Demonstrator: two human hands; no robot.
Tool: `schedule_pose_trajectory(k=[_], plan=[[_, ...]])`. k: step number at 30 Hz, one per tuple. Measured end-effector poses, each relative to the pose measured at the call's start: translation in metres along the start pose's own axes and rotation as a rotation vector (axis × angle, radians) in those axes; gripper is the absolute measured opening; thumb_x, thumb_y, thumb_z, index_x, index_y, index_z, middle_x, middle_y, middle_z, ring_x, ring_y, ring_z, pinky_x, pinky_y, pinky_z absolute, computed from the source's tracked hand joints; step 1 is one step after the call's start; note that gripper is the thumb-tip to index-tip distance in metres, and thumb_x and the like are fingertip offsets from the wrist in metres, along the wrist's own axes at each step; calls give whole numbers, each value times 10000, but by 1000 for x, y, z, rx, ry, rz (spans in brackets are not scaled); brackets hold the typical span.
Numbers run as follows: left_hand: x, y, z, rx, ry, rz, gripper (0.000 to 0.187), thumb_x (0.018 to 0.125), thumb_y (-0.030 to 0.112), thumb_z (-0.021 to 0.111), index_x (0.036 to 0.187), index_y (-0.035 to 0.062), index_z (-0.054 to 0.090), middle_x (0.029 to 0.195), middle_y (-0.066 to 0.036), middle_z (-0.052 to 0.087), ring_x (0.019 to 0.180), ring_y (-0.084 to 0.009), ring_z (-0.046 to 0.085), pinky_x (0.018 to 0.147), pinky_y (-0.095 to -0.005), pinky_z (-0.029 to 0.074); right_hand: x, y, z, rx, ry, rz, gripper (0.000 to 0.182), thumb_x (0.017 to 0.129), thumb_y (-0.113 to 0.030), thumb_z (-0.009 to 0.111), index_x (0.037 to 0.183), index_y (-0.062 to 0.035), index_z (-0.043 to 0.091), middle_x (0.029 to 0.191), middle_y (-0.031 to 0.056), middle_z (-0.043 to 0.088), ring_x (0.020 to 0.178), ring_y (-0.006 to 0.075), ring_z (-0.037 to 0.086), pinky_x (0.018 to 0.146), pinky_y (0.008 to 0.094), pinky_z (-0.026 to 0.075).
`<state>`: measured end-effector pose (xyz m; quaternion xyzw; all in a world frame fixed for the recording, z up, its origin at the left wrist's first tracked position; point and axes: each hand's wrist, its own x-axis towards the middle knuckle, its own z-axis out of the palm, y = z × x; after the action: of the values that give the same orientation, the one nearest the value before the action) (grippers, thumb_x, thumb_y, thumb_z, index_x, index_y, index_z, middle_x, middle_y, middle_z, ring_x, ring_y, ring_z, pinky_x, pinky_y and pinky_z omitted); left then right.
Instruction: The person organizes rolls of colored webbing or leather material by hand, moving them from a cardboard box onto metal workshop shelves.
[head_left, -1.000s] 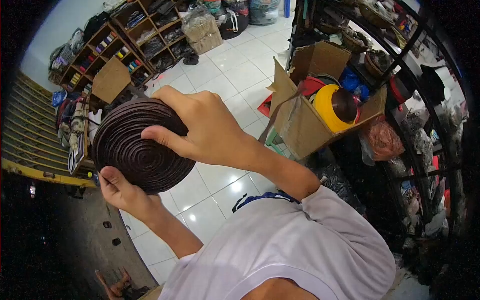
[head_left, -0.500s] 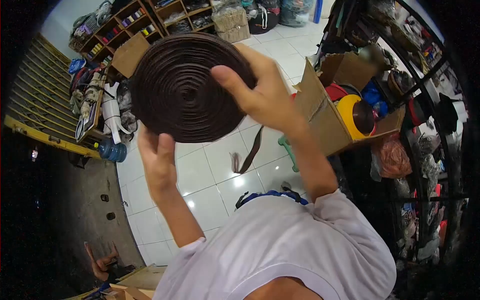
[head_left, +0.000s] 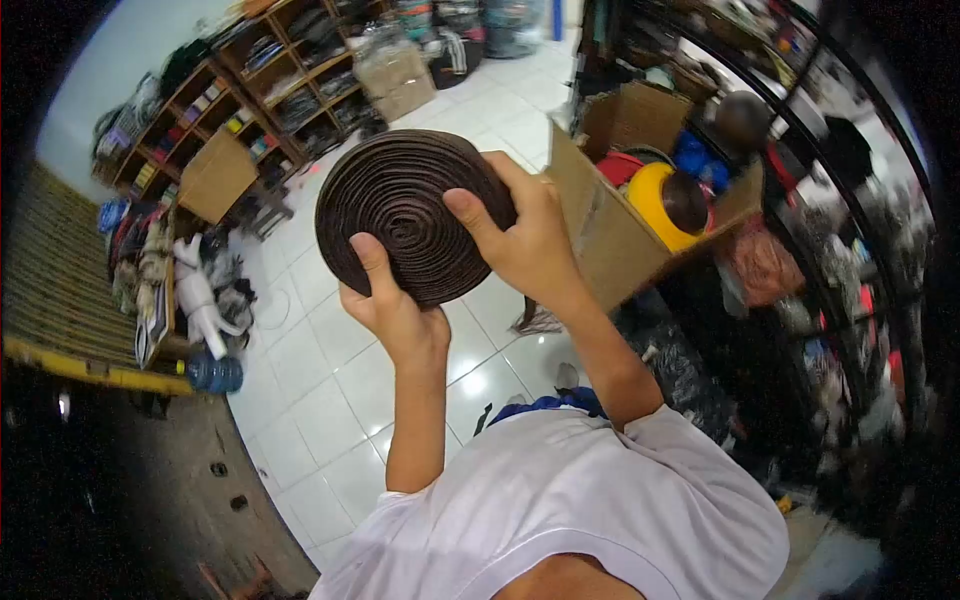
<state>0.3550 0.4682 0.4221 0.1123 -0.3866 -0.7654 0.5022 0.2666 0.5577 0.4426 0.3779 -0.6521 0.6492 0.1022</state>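
Observation:
A large flat coil of dark brown strap (head_left: 405, 215) is held up over the tiled floor, its spiral face toward the camera. My left hand (head_left: 398, 315) grips its lower edge, thumb on the face and fingers behind. On the right edge, my right hand (head_left: 520, 225) is closed on the coil, thumb across the face. The other fingers of both hands are partly hidden behind it. A frayed loose end (head_left: 538, 318) of the strap hangs below my right hand.
An open cardboard box (head_left: 610, 235) with a yellow item (head_left: 660, 205) stands at the right, beside a crowded black rack (head_left: 830, 190). Wooden shelves (head_left: 270, 90) with spools are at the back left. A blue water bottle (head_left: 215, 375) stands at the left on the tiled floor (head_left: 310, 410).
The coil appears lower and slightly to the right. My left thumb now lies further over its face. The view of the room has shifted, and the loose end hangs nearer my right wrist.

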Motion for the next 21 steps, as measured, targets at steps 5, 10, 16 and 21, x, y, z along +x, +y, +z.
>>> schedule_pose_trajectory(k=[5,10,16,21], plan=[[21,10,-28,197,-653,-278,493,866,153,618,1273,-78,463,1203,-164,562,1107,-216,558,949,-331,446,8,-3,-77,-162,-144,-16,384,859,-321,681,1012,24,612,848,140,676,780,183,665,707,299,498],[-19,-8,24,537,-650,-163,500,904,261,645,1243,-60,468,1162,-170,578,1044,-259,604,899,-382,507,0,-16,-128,-179,-179,-15,402,849,-324,688,1017,34,617,835,129,677,767,159,651,702,292,500],[-99,-81,115,23,-328,-203,522,918,308,628,1262,-43,454,1190,-160,565,1048,-251,595,887,-381,520,-37,0,-161,2,417,27,378,924,-303,575,1093,34,553,878,171,653,844,221,644,762,329,489],[-122,-127,147,221,-790,-492,617,868,243,695,1340,-26,402,1277,-145,523,1160,-239,524,990,-380,432,-43,14,-290,-124,399,-88,393,945,-292,541,1142,48,524,981,206,644,940,274,640,840,354,468]])
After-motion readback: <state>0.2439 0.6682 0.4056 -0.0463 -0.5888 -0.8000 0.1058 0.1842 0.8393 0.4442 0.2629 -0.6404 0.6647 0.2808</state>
